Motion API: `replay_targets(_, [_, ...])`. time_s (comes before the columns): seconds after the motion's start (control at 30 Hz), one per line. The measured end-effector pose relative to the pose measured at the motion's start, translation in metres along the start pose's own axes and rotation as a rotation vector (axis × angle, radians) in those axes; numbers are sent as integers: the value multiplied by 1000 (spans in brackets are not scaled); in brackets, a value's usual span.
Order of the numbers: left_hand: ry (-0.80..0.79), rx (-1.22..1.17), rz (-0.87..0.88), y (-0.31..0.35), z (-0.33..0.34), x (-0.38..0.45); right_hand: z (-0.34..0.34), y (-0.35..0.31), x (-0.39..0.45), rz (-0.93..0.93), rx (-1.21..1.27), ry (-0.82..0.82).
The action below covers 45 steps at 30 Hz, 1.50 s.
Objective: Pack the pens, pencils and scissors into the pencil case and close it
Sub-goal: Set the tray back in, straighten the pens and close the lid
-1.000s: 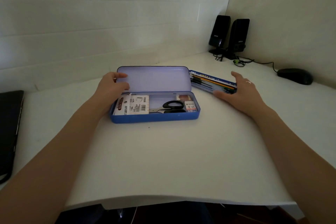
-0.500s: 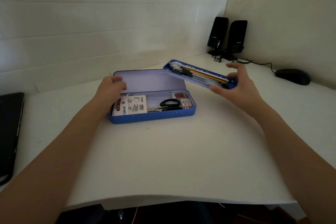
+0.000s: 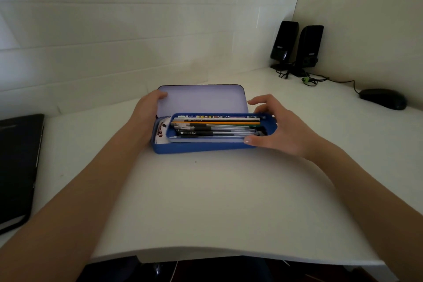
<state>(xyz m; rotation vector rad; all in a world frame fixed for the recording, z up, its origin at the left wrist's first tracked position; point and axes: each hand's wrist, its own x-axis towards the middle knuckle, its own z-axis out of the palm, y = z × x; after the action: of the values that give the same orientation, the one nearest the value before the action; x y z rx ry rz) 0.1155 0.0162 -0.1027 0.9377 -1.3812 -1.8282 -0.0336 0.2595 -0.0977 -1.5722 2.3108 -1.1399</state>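
1. Pencil case [image 3: 201, 147] is sitting near the middle of the white bench [image 3: 206, 201]; I am seeing a blue body with its lid [image 3: 203, 101] standing open toward the wall, pale lilac inside.
2. I am watching the right hand [image 3: 281, 133] gripping the right end of a blue inner tray [image 3: 219, 129], thumb on the near edge and fingers curled over the far edge, with the tray sitting over the case's opening and shifted a little to the right.
3. I am seeing the tray carrying pens and pencils [image 3: 217, 127] lying lengthwise side by side: one orange-yellow, one with a green end, several with black grips and clear barrels. I cannot count them exactly; they are overlapping.
4. I am seeing the left hand [image 3: 148, 110] holding the left end of the case, fingertips curling onto the lid's left edge.
5. A white packet with a red label [image 3: 160, 131] is showing in the case at the left, partly under the tray. The scissors are hidden from me.
6. The tray is covering most of the case's opening, so I cannot tell what else is lying beneath it.
7. Around it I am counting two black speakers [image 3: 296, 48] in the far right corner with cables [image 3: 309, 80] trailing, one black mouse [image 3: 382, 98] well to the right, and one dark laptop [image 3: 18, 167] at the left edge.
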Motion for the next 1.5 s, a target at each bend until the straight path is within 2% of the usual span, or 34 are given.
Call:
replay_targets(0.23, [-123,41,-87,-5,18,-17,6,4,1,-26,-84,-31])
replay_targets(0.37, [-234,-41,-46,-1,10,-8,-4,6,2,39,53,86])
replay_targets(0.57, [-587,290,-10,4,-14,0,-25,12,3,84,180,283])
replay_targets(0.63, [-626,418,16,-1,-14,-2,-28,12,2,88,173,285])
replay_targets(0.77, [-571,646,104,-2,-7,-9,-25,13,1,90,113,224])
replay_targets(1.1, [-510,766,190,-3,-7,-8,-14,15,3,70,15,63])
replay_targets(1.23, [-479,728,224,-2,-12,-3,-9,12,3,45,15,38])
replay_targets(1.33, [-471,606,178,-1,-14,0,-5,11,3,21,22,35])
replay_targets(1.5, [-434,506,178,-2,-15,5,-1,12,3,19,-65,-50])
